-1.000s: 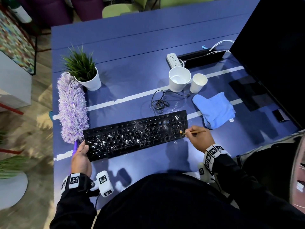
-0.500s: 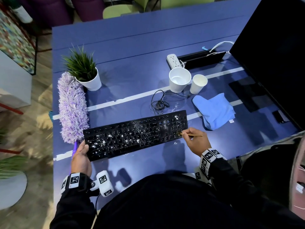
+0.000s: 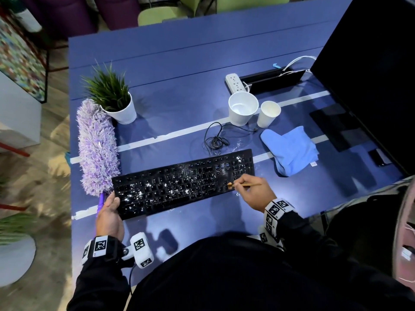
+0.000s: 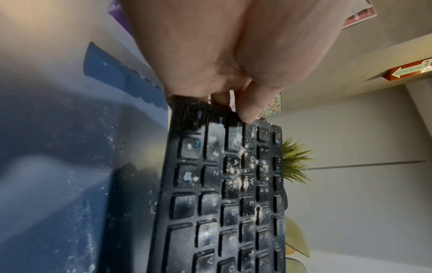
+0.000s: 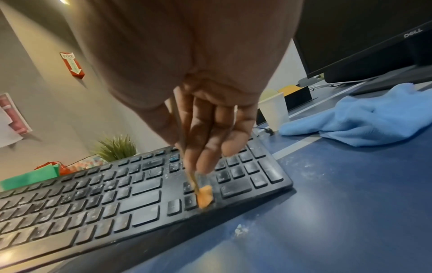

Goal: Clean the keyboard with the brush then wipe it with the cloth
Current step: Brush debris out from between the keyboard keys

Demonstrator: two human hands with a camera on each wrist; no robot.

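Black keyboard lying flat near the front edge of the blue table, slightly skewed, speckled with white crumbs thickest over the left and middle keys; legible key legends in the left wrist view: Ctrl, Z, X, A, W, E, R, D

Held at its near left corner by the left hand, thumb curled over the corner keys and fingers wrapped round the edge

Thin wooden-handled brush pinched between thumb and curled fingers of the right hand, its orange bristle tip pressed down on the keys near the arrow cluster, just left of the number pad

Blue cloth crumpled on the table just beyond the keyboard's right end, apart from it, a small white tag at its edge, unreadable

Further out: coiled black cable behind the keyboard, two white paper cups side by side, white power strip beyond them

Purple fluffy duster alongside the keyboard's left end, potted green plant by its far tip

Black monitor at right, "DELL" on its bezel

Red wall sign reading "FIRE" above a downward arrow
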